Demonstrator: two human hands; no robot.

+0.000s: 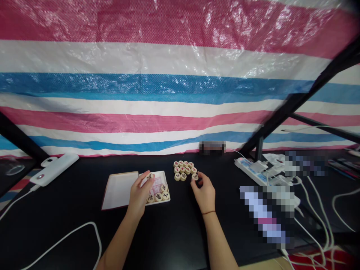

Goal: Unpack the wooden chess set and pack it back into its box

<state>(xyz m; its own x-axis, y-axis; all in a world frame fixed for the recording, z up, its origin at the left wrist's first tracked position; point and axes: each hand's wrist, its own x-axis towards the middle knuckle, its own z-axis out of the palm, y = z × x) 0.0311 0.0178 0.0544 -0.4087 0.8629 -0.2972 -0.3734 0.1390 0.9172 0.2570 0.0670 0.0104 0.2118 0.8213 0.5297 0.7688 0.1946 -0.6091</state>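
My left hand [140,193] is over the left side of a white box [168,187], its thumb and fingers closed on a round xiangqi piece [150,176]. Inside the box lie several more pieces [158,197] and a folded sheet with pink lines [155,185]. The box's lid [119,189] lies opened out to the left, partly behind my hand. On the table to the right, several xiangqi pieces [183,169] stand close together in rows. At the right end of the nearest row, my right hand [204,189] pinches a piece [195,177] between thumb and fingers.
A black table [168,232] carries everything. At the left is a white device [57,170] with a cable [90,224]. A power strip [251,170] with plugs and cables stands right, near a blurred-out object [264,215]. A striped sheet [168,88] hangs behind.
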